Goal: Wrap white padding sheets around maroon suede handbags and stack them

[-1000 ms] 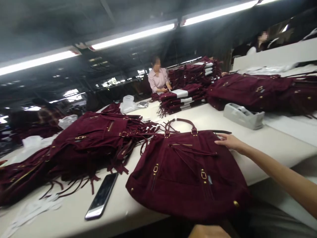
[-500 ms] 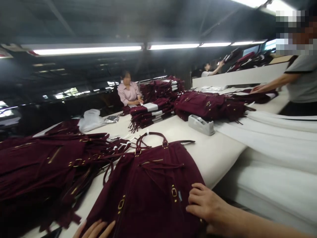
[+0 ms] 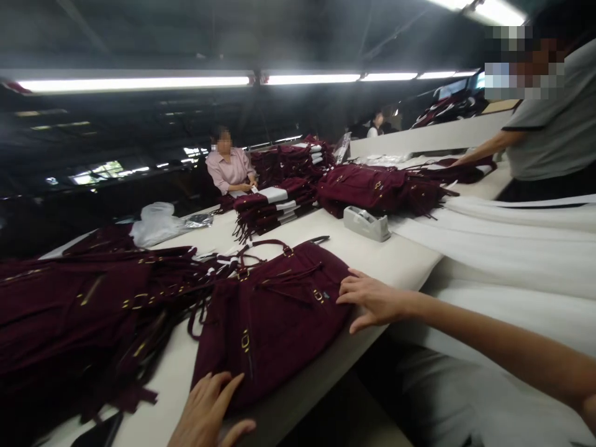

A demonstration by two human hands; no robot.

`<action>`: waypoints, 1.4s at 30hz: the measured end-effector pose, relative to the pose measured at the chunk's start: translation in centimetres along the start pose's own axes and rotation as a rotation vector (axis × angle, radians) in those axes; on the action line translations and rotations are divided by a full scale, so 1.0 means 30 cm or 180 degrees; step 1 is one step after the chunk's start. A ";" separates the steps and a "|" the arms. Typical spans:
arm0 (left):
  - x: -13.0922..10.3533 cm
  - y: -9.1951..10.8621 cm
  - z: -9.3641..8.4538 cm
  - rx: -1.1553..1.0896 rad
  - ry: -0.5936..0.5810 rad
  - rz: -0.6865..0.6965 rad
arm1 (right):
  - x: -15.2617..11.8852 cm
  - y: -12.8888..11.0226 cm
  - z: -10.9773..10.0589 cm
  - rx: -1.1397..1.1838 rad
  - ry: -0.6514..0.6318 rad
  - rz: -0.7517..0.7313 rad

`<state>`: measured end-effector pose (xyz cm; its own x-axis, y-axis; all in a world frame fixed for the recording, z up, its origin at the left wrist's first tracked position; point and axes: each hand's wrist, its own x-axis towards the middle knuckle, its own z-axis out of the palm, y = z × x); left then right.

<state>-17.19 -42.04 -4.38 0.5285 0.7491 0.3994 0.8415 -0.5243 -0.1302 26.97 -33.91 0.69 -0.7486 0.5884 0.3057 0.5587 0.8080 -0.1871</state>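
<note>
A burgundy handbag [image 3: 279, 323] with brass buckles, zips and two carrying handles lies flat on the white table, its handles pointing away from me. My left hand [image 3: 209, 406] rests at the bag's near left corner, thumb and fingers spread. On the opposite side my right hand [image 3: 365, 301] touches the bag's right edge, with the fingers stretched over it and the thumb apart. Neither hand is closed around the fabric. To the left, a heap of similar burgundy bags [image 3: 51, 310] lies close to this one.
A grey tape dispenser [image 3: 366, 225] stands beyond the bag. Farther back are stacked bags with white bands [image 3: 274, 195], another bag pile [image 3: 363, 186] and a clear plastic bag [image 3: 156, 223]. White sheeting [image 3: 503, 248] hangs at right. One co-worker [image 3: 230, 167] is behind the stacks, another [image 3: 554, 136] at right.
The handbag has turned and now lies flatter, farther from me, with its bottom edge in sight. Both my hands have moved with its sides. The view has shifted slightly.
</note>
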 end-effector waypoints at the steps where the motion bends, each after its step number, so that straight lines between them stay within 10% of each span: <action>1: 0.000 0.012 -0.021 -0.0071 -0.0035 -0.0089 | 0.001 0.001 -0.006 0.0134 -0.0019 0.0036; 11: 0.086 0.107 -0.165 -0.0617 -0.1091 -0.0606 | 0.077 0.067 -0.031 0.0500 -0.0570 0.0155; 23: -0.060 -0.031 -0.345 -0.0921 -0.0079 -0.1150 | 0.107 -0.006 -0.163 0.1352 -0.0524 0.1238; 34: 0.152 0.123 -0.100 -0.0835 -0.0559 -0.0628 | 0.116 0.115 -0.140 0.1682 -0.0319 0.1234; 42: 0.179 0.192 -0.227 -0.0907 0.0096 -0.1076 | 0.052 0.044 -0.155 0.0364 -0.0526 0.0453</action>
<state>-10.26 -43.80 3.19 0.2219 0.8877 0.4034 0.8999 -0.3457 0.2659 28.19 -32.06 5.26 -0.7186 0.6860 0.1137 0.6258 0.7093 -0.3246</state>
